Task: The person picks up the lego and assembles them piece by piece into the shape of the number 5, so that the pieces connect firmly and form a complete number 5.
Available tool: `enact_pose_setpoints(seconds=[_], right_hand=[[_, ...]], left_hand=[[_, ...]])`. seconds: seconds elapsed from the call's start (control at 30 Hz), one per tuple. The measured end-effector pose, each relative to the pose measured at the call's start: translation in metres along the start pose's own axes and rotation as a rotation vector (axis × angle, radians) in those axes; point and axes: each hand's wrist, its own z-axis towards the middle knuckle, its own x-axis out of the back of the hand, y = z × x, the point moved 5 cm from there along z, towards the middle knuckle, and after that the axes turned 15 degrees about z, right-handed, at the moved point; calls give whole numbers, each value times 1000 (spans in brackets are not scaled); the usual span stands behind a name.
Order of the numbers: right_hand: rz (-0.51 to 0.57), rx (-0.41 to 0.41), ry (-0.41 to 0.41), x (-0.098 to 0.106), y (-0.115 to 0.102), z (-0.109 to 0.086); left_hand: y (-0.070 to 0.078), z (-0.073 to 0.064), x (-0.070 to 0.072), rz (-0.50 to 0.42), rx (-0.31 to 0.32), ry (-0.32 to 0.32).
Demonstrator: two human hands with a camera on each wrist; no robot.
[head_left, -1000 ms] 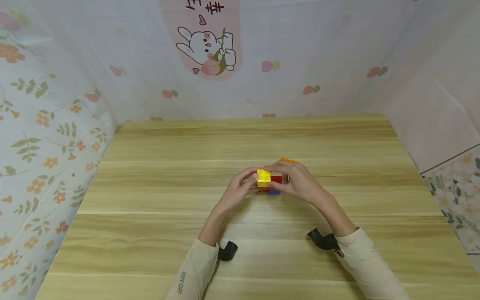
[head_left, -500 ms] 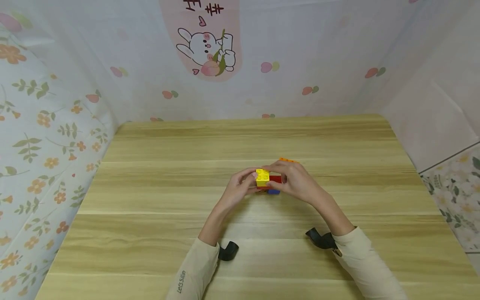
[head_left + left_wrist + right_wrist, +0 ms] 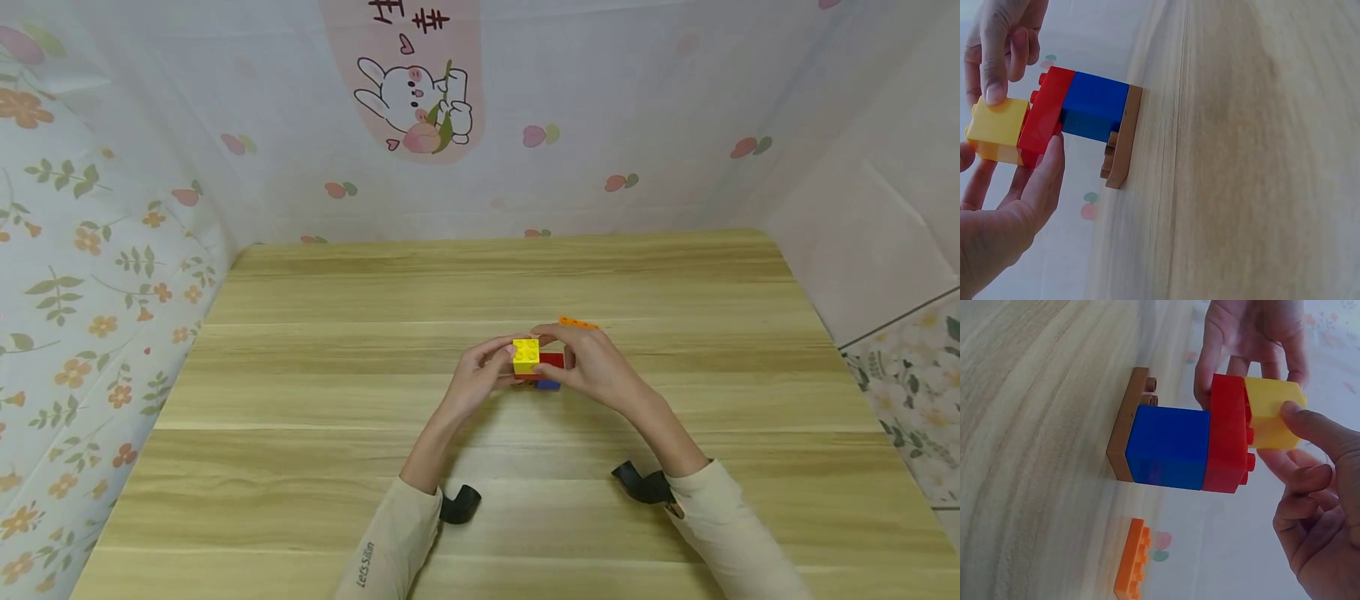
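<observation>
1. The brick stack (image 3: 1066, 119) is stood between both hands on the surface (image 3: 337, 350): brown plate (image 3: 1124, 431) lowest, then blue brick (image 3: 1169, 447), red brick (image 3: 1227, 434) and yellow brick (image 3: 526, 357) on top.
2. The yellow brick is pinched by the right-hand grip (image 3: 596, 362). The stack is held by the left-hand grip (image 3: 477, 375), its thumb at the yellow brick and its fingers against the red.
3. Light, stiff plastic is to be expected: hardly fragile, though the smooth faces may slip.
4. Hold is best taken on flat opposite sides, with the red brick's overhanging end supported, since it could be levered loose by pressing. Whether the yellow brick is fully seated cannot be told for certain.
5. The surface is flat and wood-grained; an orange brick (image 3: 579, 322) is left beyond the right-hand grip, apart from the stack. Printed cloth (image 3: 600, 83) is hung behind.
</observation>
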Motion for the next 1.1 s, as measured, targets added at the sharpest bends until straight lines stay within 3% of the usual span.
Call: enact_pose_setpoints(seconds=[0.43, 1.1], right_hand=[[41, 24, 52, -1, 6, -4], [103, 37, 41, -1, 12, -7]], left_hand=[[1, 1, -1, -50, -22, -37], [0, 2, -2, -57, -22, -24]])
